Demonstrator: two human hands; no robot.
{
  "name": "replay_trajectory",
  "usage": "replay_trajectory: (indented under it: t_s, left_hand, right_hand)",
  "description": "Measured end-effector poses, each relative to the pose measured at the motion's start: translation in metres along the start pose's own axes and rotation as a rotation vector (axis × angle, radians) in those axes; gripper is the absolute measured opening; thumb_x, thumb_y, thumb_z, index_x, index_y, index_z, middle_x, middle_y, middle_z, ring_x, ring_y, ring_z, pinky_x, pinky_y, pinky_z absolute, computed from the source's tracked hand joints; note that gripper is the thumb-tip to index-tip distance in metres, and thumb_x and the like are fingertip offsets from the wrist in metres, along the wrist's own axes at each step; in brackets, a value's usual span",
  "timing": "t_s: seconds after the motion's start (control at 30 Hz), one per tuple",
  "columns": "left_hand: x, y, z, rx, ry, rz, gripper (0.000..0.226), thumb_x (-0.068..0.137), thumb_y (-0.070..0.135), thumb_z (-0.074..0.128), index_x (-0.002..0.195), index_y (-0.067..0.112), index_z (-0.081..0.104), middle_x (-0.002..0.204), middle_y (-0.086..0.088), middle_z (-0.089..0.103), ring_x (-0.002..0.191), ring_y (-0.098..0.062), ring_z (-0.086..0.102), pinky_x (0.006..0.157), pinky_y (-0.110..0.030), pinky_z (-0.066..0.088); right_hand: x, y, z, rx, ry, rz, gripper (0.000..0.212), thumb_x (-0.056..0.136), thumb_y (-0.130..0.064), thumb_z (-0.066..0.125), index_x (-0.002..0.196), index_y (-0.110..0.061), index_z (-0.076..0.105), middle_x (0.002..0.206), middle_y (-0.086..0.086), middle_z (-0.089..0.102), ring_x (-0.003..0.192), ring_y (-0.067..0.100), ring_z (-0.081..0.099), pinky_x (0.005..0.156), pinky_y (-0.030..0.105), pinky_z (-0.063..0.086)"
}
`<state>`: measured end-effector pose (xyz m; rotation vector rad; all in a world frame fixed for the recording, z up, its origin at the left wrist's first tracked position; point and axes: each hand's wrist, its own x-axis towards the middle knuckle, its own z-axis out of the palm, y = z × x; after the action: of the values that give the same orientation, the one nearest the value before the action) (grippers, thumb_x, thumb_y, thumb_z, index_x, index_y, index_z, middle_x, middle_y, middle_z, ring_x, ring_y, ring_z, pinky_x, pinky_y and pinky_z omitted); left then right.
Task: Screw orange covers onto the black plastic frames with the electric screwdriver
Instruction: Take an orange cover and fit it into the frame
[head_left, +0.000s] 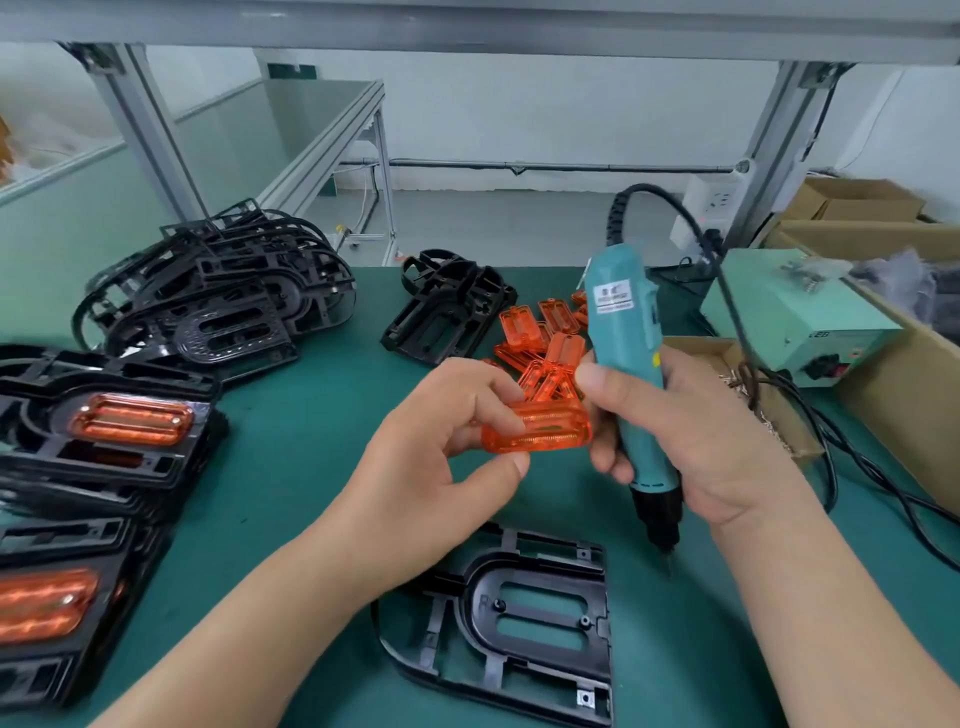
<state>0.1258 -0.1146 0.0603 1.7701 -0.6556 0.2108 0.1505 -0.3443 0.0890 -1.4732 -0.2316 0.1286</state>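
Note:
My left hand (441, 431) pinches a clear orange cover (540, 426) between thumb and fingers, held in the air above the green mat. My right hand (691, 431) grips the teal electric screwdriver (623, 338) upright, its bit (667, 558) pointing down just right of a bare black plastic frame (498, 618) that lies flat at the near edge. The frame's oval opening carries no cover. A loose pile of orange covers (540, 332) lies behind my hands.
Frames with orange covers fitted are stacked at the left (119, 431). Bare black frames are heaped at the back left (218, 296) and centre (447, 306). A green power box (789, 312), cables, a box of screws (758, 395) and cardboard cartons stand on the right.

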Motion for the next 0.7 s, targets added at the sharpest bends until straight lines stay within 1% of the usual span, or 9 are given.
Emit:
replay_trajectory:
  t_s: [0.07, 0.1, 0.13, 0.2, 0.23, 0.3, 0.37, 0.5, 0.7]
  left_hand:
    - [0.0011, 0.0012, -0.0008, 0.06, 0.023, 0.069, 0.025, 0.086, -0.002, 0.075, 0.1, 0.018, 0.066, 0.125, 0.008, 0.059, 0.107, -0.015, 0.066, 0.09, -0.015, 0.051]
    - [0.0016, 0.001, -0.0012, 0.084, 0.026, 0.094, 0.026, 0.086, -0.001, 0.077, 0.1, 0.018, 0.067, 0.126, 0.01, 0.058, 0.105, -0.01, 0.066, 0.09, -0.015, 0.051]
    - [0.002, 0.0002, -0.0015, 0.098, 0.026, 0.109, 0.026, 0.086, 0.0, 0.078, 0.102, 0.019, 0.067, 0.127, 0.011, 0.058, 0.107, -0.01, 0.066, 0.092, -0.018, 0.053]
    - [0.0022, -0.0013, -0.0011, 0.11, 0.007, 0.133, 0.033, 0.087, 0.006, 0.08, 0.112, 0.023, 0.067, 0.129, 0.012, 0.057, 0.118, -0.023, 0.065, 0.097, -0.029, 0.057]
    - [0.0018, -0.0019, -0.0007, 0.111, -0.003, 0.145, 0.04, 0.087, 0.011, 0.081, 0.12, 0.027, 0.065, 0.129, 0.011, 0.057, 0.122, -0.027, 0.063, 0.098, -0.032, 0.057]
    - [0.0004, -0.0026, -0.001, 0.076, -0.011, 0.129, 0.051, 0.088, 0.021, 0.083, 0.132, 0.031, 0.059, 0.13, 0.008, 0.059, 0.125, -0.029, 0.06, 0.098, -0.032, 0.056]
    - [0.0001, -0.003, -0.0027, 0.065, 0.006, 0.099, 0.055, 0.089, 0.028, 0.083, 0.137, 0.031, 0.057, 0.128, 0.006, 0.062, 0.122, -0.028, 0.061, 0.093, -0.032, 0.057]
    - [0.0024, -0.0038, -0.0054, 0.103, 0.031, 0.119, 0.046, 0.089, 0.029, 0.081, 0.133, 0.03, 0.064, 0.123, 0.005, 0.063, 0.11, -0.029, 0.065, 0.084, -0.039, 0.059]
    - [0.0011, -0.0028, -0.005, 0.107, 0.062, 0.099, 0.046, 0.087, 0.035, 0.085, 0.129, 0.028, 0.068, 0.115, 0.002, 0.066, 0.099, -0.032, 0.066, 0.083, -0.045, 0.058]
  right_hand:
    - [-0.0021, 0.0009, 0.0027, -0.007, -0.034, -0.005, 0.027, 0.089, -0.03, 0.076, 0.098, -0.01, 0.062, 0.069, 0.009, 0.063, 0.047, 0.023, 0.058, 0.04, 0.026, 0.043]
    - [-0.0028, 0.001, 0.0034, 0.009, -0.049, -0.005, 0.024, 0.088, -0.028, 0.077, 0.098, -0.011, 0.063, 0.068, 0.009, 0.062, 0.047, 0.022, 0.059, 0.041, 0.026, 0.044]
    - [-0.0036, 0.0004, 0.0037, 0.023, -0.058, -0.008, 0.02, 0.088, -0.026, 0.077, 0.096, -0.013, 0.065, 0.066, 0.009, 0.061, 0.047, 0.022, 0.058, 0.041, 0.026, 0.044]
    - [-0.0048, -0.0011, 0.0029, 0.035, -0.049, -0.025, 0.013, 0.086, -0.021, 0.077, 0.094, -0.017, 0.068, 0.064, 0.01, 0.059, 0.046, 0.021, 0.058, 0.041, 0.026, 0.045]
    - [-0.0051, -0.0014, 0.0023, 0.027, -0.04, -0.041, 0.012, 0.085, -0.019, 0.077, 0.094, -0.017, 0.069, 0.063, 0.01, 0.059, 0.046, 0.022, 0.057, 0.041, 0.027, 0.045]
    - [-0.0055, -0.0021, 0.0014, -0.004, -0.025, -0.074, 0.012, 0.085, -0.017, 0.078, 0.094, -0.016, 0.069, 0.064, 0.012, 0.059, 0.046, 0.023, 0.057, 0.043, 0.029, 0.046]
    - [-0.006, -0.003, 0.0019, -0.019, -0.022, -0.093, 0.017, 0.083, -0.018, 0.082, 0.095, -0.015, 0.069, 0.065, 0.012, 0.059, 0.047, 0.024, 0.058, 0.044, 0.029, 0.047]
    - [-0.0066, -0.0032, 0.0019, -0.016, -0.032, -0.084, 0.024, 0.078, -0.027, 0.083, 0.096, -0.016, 0.07, 0.065, 0.013, 0.062, 0.049, 0.025, 0.06, 0.046, 0.03, 0.048]
    - [-0.0069, -0.003, 0.0023, -0.007, -0.02, -0.052, 0.021, 0.078, -0.029, 0.083, 0.093, -0.021, 0.071, 0.067, 0.01, 0.065, 0.05, 0.024, 0.062, 0.045, 0.03, 0.05]
